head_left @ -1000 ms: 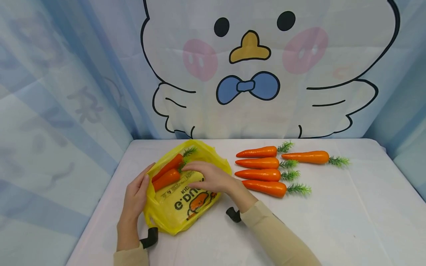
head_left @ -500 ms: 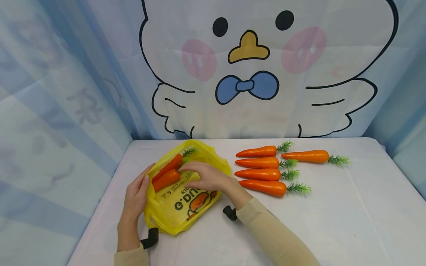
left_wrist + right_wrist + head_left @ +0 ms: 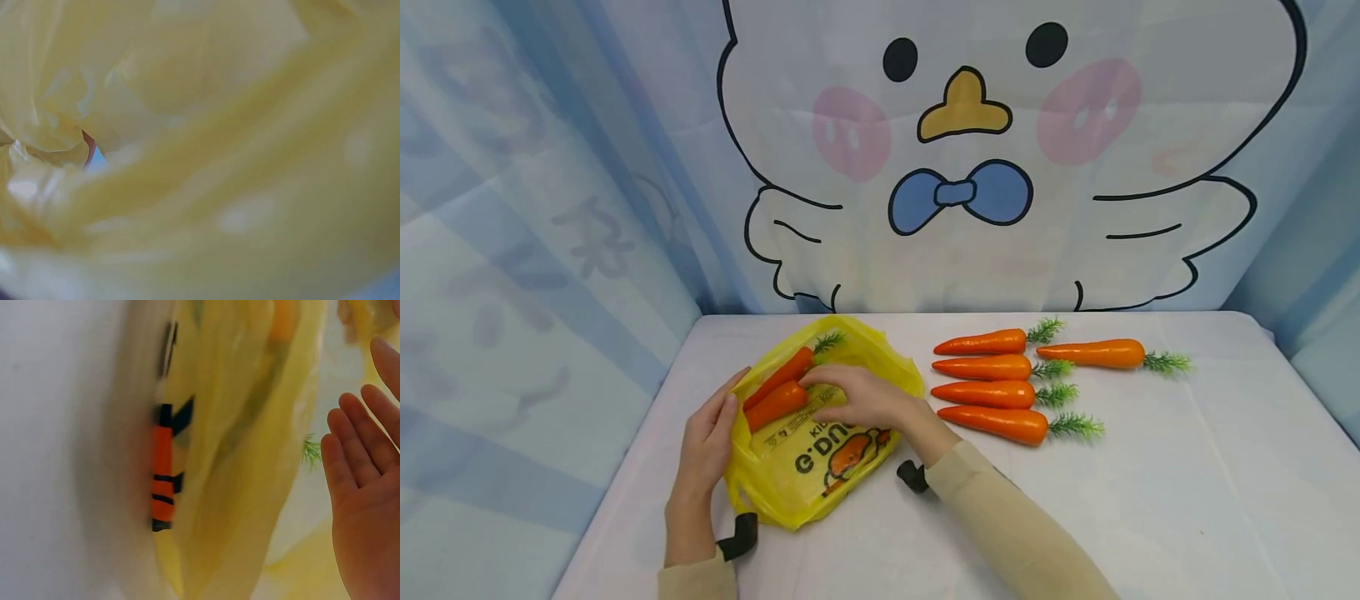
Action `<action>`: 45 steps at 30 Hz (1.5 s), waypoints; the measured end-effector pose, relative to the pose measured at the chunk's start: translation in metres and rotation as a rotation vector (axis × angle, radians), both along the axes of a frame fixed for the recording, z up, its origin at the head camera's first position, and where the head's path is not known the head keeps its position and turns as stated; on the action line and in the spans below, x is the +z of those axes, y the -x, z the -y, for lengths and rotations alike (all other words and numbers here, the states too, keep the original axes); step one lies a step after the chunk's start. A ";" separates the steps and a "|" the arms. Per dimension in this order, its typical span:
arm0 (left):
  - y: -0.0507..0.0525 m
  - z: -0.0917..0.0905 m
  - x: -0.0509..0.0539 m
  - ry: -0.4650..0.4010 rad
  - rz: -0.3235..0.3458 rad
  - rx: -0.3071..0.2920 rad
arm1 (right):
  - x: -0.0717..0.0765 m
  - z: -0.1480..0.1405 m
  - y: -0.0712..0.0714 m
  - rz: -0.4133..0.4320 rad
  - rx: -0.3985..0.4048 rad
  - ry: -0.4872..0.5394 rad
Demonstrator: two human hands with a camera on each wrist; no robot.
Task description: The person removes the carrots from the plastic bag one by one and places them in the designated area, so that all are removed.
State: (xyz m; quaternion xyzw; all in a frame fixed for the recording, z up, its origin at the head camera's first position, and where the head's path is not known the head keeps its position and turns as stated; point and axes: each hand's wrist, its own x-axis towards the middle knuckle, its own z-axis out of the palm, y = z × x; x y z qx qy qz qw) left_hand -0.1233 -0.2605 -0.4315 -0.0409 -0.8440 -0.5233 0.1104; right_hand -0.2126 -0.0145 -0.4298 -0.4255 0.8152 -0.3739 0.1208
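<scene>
A yellow plastic bag with printed lettering lies open on the table. Two orange carrots are inside, the upper carrot with its green top showing, the lower carrot with its top hidden behind the right hand. My left hand holds the bag's left rim, thumb on the inner side. Over the bag's opening is my right hand, fingertips beside the thick end of the lower carrot; the right wrist view shows this hand's fingers extended. Blurred yellow plastic fills the left wrist view.
Right of the bag, several carrots lie stacked in a column, the nearest carrot by my right forearm. Another carrot lies farther right. A white cloth covers the table; a printed curtain hangs behind it.
My right hand has shifted slightly left within the bag, and its forearm with it. The left hand, the bag and the carrots stay in place.
</scene>
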 end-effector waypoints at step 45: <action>-0.001 0.002 0.000 -0.001 -0.005 0.020 | -0.006 0.046 0.020 -0.013 0.049 -0.116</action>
